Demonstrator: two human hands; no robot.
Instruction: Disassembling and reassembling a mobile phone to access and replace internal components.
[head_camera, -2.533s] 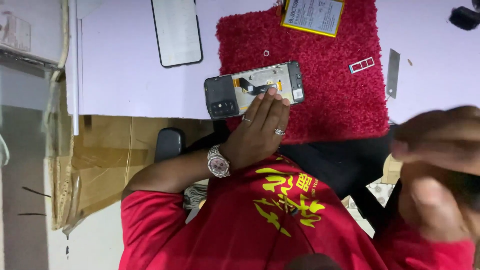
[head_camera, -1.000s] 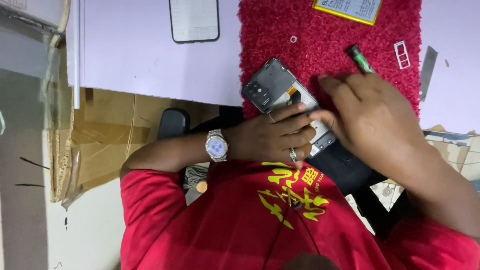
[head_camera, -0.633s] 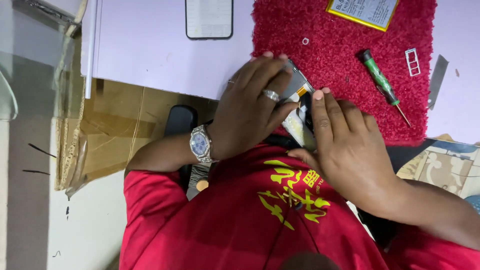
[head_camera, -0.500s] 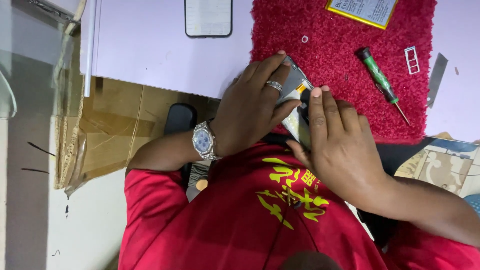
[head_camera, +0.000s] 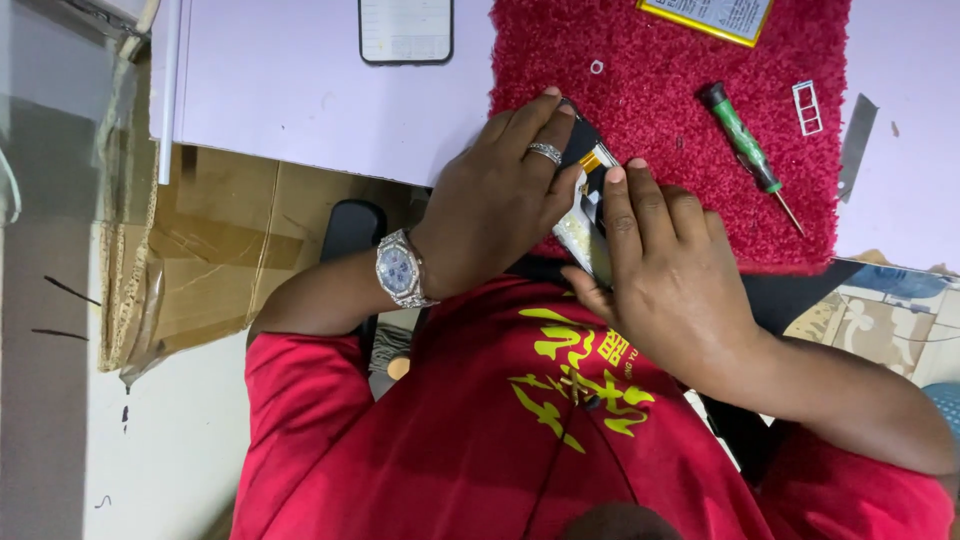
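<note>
An opened phone (head_camera: 585, 215) with its back cover off stands tilted on edge at the near side of a red shaggy mat (head_camera: 680, 60). My left hand (head_camera: 500, 190), wearing a ring and a wristwatch, covers the phone's top and left side. My right hand (head_camera: 670, 270) presses flat against its right side, fingers pointing away from me. Most of the phone is hidden between the two hands. Only a black corner, an orange flex strip and a pale edge show.
On the mat lie a green-handled screwdriver (head_camera: 745, 140), a small ring (head_camera: 597, 67) and a yellow-edged battery (head_camera: 710, 15). A white card tray (head_camera: 807, 107) and a metal blade (head_camera: 857, 145) lie further right. A second phone (head_camera: 405, 30) rests on the white table (head_camera: 300, 90). Cardboard (head_camera: 210, 260) hangs below.
My right hand came in with the screwdriver, left it on the mat and joined my left hand on the phone. The phone went from lying flat to tilted on edge.
</note>
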